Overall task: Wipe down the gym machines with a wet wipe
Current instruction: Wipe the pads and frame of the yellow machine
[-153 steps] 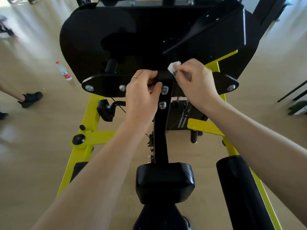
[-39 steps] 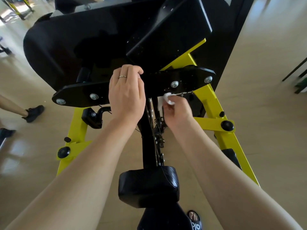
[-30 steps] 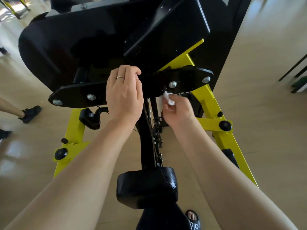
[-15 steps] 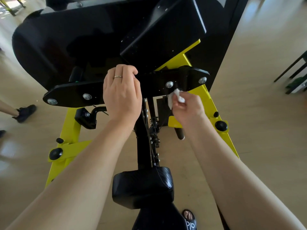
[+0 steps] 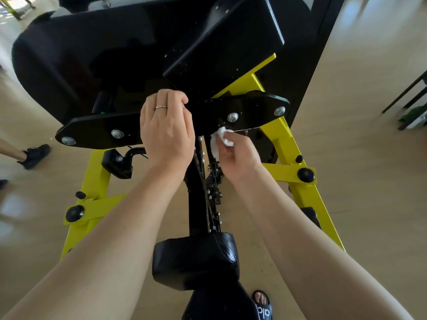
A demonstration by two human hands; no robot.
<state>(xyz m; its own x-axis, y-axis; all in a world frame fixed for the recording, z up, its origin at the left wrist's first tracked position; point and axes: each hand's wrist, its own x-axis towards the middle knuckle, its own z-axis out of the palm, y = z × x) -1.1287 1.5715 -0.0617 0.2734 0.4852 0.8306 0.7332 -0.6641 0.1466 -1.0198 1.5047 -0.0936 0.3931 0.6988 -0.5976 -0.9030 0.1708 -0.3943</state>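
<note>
Your left hand grips the plate, your right hand pinches the wipe just beside the chain, which could snag it.

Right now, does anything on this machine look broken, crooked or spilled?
Nothing stands out. The left hand grips the black crossbar; the right hand pinches a white wipe under it. The yellow frame looks intact.

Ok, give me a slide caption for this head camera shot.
Right hand pinches a white wipe under the machine's black crossbar; left hand grips it.
</note>
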